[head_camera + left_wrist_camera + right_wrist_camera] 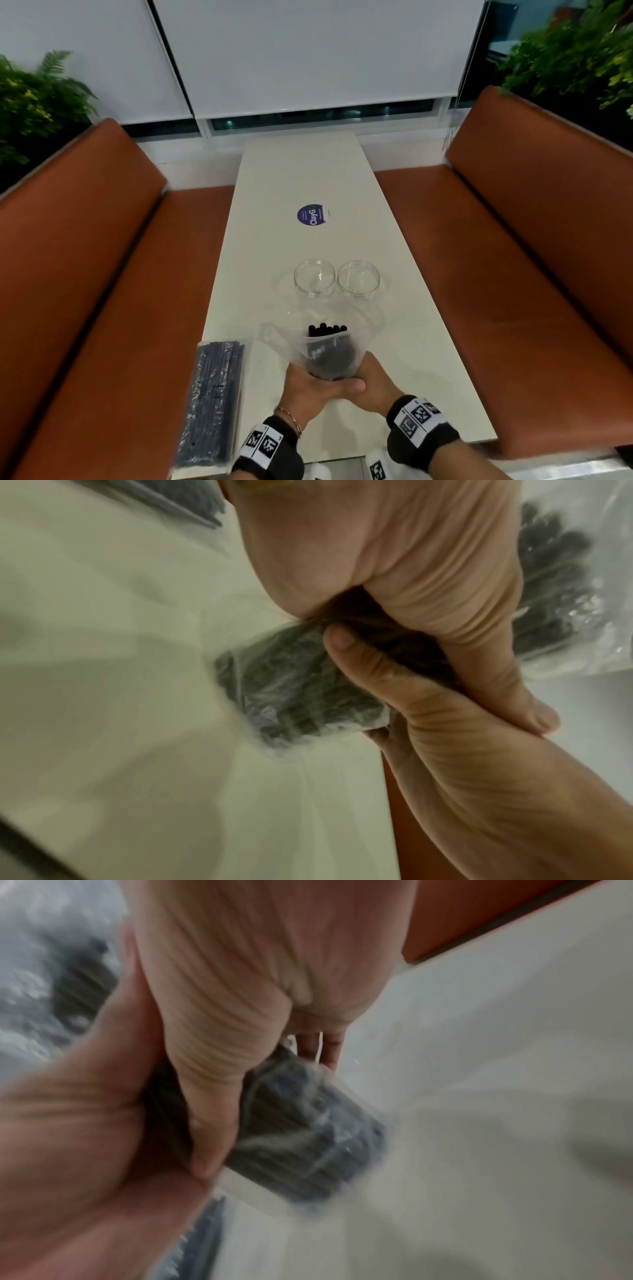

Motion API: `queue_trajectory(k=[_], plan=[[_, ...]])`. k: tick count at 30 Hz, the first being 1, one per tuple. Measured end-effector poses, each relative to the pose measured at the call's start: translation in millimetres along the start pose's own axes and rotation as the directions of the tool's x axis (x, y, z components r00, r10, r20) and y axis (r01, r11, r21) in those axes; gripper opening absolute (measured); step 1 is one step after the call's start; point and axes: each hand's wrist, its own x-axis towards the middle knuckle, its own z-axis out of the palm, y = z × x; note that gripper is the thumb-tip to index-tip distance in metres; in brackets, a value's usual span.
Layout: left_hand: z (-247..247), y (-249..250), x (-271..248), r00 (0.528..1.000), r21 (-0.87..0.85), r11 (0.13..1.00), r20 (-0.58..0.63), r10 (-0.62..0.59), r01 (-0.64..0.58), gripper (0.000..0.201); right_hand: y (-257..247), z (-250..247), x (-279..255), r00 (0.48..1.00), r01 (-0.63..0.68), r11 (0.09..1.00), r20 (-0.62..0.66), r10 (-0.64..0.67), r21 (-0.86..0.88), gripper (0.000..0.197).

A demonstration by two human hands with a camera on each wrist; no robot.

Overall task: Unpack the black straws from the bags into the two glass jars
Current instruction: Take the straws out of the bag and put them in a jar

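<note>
Two clear glass jars, the left one (314, 281) and the right one (358, 282), stand side by side mid-table with nothing in them. Just in front of them, my left hand (308, 380) and right hand (371, 380) both grip the lower part of an open clear bag (329, 356) of black straws, held upright. The straw tips (327, 329) poke out of its mouth. In the wrist views the bag's bottom end (301, 691) (308, 1137) sticks out below my curled fingers. A second, sealed bag of straws (212, 401) lies flat at the table's near left edge.
The white table (308, 178) is long and narrow, with a round purple sticker (311, 215) beyond the jars. Orange benches flank it on the left (85, 274) and on the right (513, 257). Plants stand behind both benches.
</note>
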Motion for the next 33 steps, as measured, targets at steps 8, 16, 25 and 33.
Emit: queue_trajectory(k=[8,16,25,33], plan=[[3.5,-26.0,0.7,0.974,-0.033,0.978,-0.093,-0.207,0.205,0.055,27.0,14.4,-0.9,0.985,-0.160,0.987,0.068,0.158,0.012,0.055],[3.8,-30.4,2.0,0.984,-0.025,0.992,-0.121,-0.128,0.126,0.042,-40.3,-28.8,-19.4,0.925,-0.330,0.915,0.270,0.266,0.231,0.076],[8.5,-31.7,-1.2,0.981,0.064,0.988,-0.146,-0.131,0.141,0.036,-80.4,-27.0,-13.4,0.922,-0.386,0.832,0.162,0.351,0.398,0.016],[4.8,-38.4,-2.5,0.977,0.120,0.976,-0.134,-0.164,0.181,0.016,-54.4,-29.7,-9.2,0.929,-0.344,0.849,0.280,0.243,0.402,0.050]])
